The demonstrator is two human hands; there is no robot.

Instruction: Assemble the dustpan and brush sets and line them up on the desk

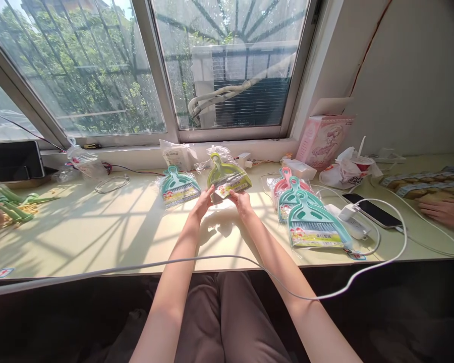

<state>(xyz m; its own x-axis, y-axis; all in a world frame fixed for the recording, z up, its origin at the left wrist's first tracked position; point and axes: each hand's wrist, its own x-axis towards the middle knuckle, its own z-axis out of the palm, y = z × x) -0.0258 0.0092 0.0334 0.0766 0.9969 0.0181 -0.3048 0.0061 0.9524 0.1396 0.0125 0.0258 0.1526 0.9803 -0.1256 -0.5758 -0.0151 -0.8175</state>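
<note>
Between my two hands is a yellow-green dustpan and brush set [227, 174] in a clear plastic bag with a printed label. My left hand [205, 198] grips its lower left corner, fingers closed on it. The lower right edge is pinched by my right hand [241, 200]. A teal dustpan set [178, 186], also bagged, lies just left of it on the table. To the right sit more bagged sets in an overlapping group: a teal one [316, 224] in front, another teal one [293, 191] behind, and a pink one [283, 179] at the back.
A white cable [227, 257] runs across the front over my right arm. At right lie a phone [374, 212], a charger [348, 212] and another person's hand [448, 206]. A pink box [323, 138] stands near the wall. Leftward are a tablet [13, 160] and green plastic parts [13, 206].
</note>
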